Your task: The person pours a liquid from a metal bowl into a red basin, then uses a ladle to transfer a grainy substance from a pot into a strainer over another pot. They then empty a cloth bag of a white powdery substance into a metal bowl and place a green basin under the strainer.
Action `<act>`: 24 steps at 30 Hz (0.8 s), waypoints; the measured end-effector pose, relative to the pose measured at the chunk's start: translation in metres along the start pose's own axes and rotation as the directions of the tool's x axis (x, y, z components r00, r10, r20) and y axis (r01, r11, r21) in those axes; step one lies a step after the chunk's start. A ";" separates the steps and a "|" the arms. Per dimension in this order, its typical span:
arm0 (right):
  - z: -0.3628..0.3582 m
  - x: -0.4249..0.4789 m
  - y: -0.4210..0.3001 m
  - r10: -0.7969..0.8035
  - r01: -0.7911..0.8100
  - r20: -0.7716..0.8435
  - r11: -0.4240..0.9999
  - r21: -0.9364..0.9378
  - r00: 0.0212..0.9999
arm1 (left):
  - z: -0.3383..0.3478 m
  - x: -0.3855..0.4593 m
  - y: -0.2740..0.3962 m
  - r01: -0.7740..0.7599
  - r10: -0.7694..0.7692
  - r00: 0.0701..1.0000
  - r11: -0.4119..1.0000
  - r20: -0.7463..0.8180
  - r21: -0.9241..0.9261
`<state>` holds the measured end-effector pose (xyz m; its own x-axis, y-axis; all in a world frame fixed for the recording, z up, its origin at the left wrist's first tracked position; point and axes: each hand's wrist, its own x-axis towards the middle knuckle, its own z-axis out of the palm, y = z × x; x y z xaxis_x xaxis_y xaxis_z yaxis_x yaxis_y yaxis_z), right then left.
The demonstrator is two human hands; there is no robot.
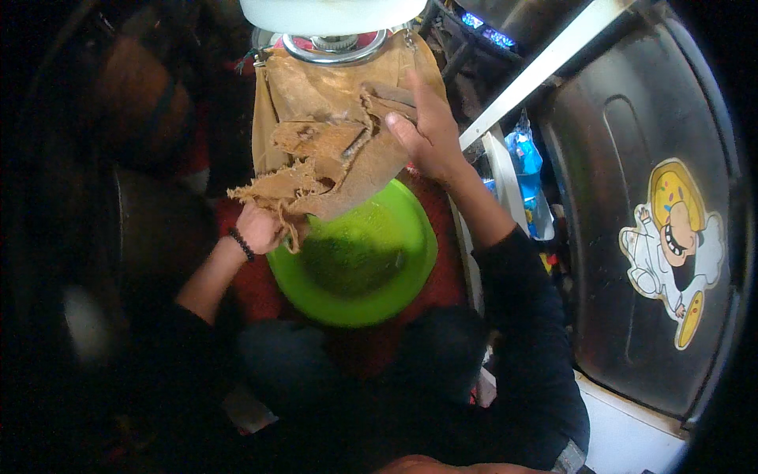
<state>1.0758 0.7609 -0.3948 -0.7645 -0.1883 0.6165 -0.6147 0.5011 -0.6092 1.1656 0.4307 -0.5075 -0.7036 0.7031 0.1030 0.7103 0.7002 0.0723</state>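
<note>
A worn tan cloth or leather piece (331, 112) with frayed edges hangs below a white machine head that has a chrome ring (334, 50). My left hand (259, 228), with a dark beaded bracelet at the wrist, grips a ragged lower corner of the piece. At the piece's right side lies my right hand (427, 127), thumb apart from the fingers, against the folded material; its fingertips partly merge with the material. Under the piece stands a bright green plastic basin (355, 314) holding a dark, wet-looking content.
A dark panel (598, 237) with a cartoon sticker (675, 249) stands at the right. Beside it are a white metal bar (548, 65) and blue plastic packaging (526, 160). Red carpet (435, 189) lies around the basin. The left side is very dark.
</note>
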 end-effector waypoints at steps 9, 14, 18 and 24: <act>0.005 -0.142 0.034 -0.305 0.318 0.229 0.948 -0.021 0.925 | 0.020 -0.028 -0.014 -0.053 0.051 0.991 0.998 -0.120 -0.014; 0.027 -0.204 0.071 0.178 -0.023 0.588 0.965 -0.262 0.789 | 0.083 -0.077 -0.038 0.325 -0.394 0.905 0.884 -0.162 -0.335; 0.035 -0.207 0.100 0.462 -0.271 0.301 0.819 -0.507 0.834 | 0.143 -0.071 -0.032 0.781 -0.856 0.424 0.179 0.297 -0.599; 0.048 -0.205 0.158 0.742 -0.646 0.215 0.662 -0.380 0.635 | 0.170 -0.050 -0.013 0.543 -0.725 0.559 -0.046 0.402 -0.838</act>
<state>1.1260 0.8383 -0.6409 -0.9832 0.0708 -0.1683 0.1605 0.7741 -0.6124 1.1881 0.4071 -0.6827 -0.9169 -0.0645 -0.3939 -0.3971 0.2457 0.8843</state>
